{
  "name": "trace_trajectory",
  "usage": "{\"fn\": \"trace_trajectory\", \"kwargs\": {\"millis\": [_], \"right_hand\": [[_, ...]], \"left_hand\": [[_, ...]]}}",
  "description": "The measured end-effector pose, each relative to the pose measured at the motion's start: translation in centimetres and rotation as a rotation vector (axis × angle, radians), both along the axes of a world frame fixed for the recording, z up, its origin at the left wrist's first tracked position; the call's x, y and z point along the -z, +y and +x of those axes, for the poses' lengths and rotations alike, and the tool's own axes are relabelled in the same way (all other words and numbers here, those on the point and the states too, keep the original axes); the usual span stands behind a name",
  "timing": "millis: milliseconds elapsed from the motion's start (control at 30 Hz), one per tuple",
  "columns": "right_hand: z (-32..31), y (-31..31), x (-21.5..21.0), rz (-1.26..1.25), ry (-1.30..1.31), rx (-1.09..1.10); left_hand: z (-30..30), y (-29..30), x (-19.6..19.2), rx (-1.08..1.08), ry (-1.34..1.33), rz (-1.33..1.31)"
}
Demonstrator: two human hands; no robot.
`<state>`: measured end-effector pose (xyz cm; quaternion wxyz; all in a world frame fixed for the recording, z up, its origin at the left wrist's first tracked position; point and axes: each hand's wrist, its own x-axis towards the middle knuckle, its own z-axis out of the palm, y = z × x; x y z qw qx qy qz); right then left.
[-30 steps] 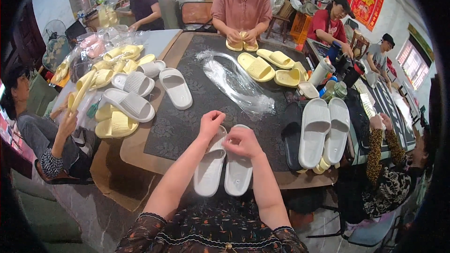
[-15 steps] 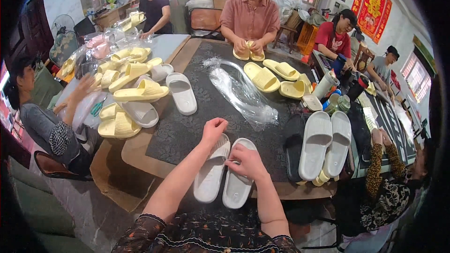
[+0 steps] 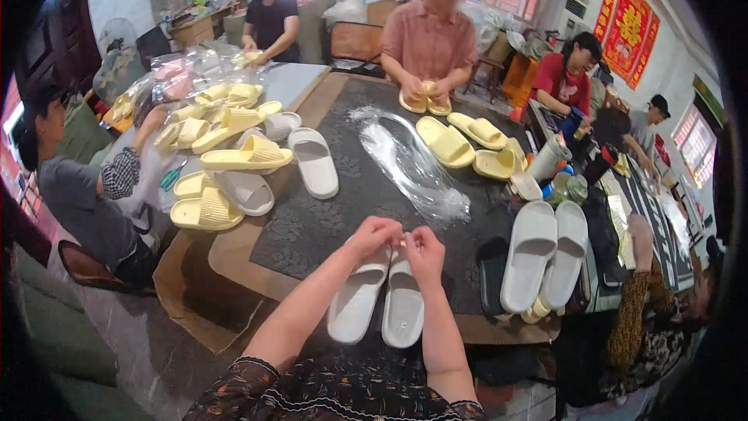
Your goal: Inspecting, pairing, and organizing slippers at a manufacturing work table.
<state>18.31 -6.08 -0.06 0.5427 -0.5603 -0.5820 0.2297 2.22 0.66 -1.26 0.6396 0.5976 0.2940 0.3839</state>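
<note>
We bring our left hand (image 3: 375, 235) and right hand (image 3: 425, 256) together above the strap ends of two gray slippers (image 3: 356, 308), which lie side by side at the near edge of the worktop (image 3: 300, 245). Each grip is narrow, fingertips pinched; we cannot tell whether anything small sits between them. Beyond our hands we see clear plastic bags (image 3: 409, 171), with yellow slippers (image 3: 446, 142) farther right and another gray pair (image 3: 530, 253) to the right.
</note>
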Motion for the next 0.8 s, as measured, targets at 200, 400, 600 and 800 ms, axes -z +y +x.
{"fn": "trace_trajectory", "kwargs": {"millis": [200, 400, 600, 800], "right_hand": [[0.0, -0.3, 0.5, 0.054, 0.152, 0.018], [0.3, -0.2, 1.2, 0.038, 0.405, -0.032], [0.5, -0.1, 0.9, -0.031, 0.462, -0.132], [1.0, -0.7, -0.4, -0.171, 0.384, -0.224]], "left_hand": [[-1.3, -1.2, -2.5, 0.134, 0.302, 0.145], [-2.5, -3.9, -2.6, 0.080, 0.253, 0.240], [-2.1, -4.1, -1.8, -0.047, 0.254, 0.289], [-2.2, -3.8, -1.6, -0.120, 0.116, 0.021]]}}
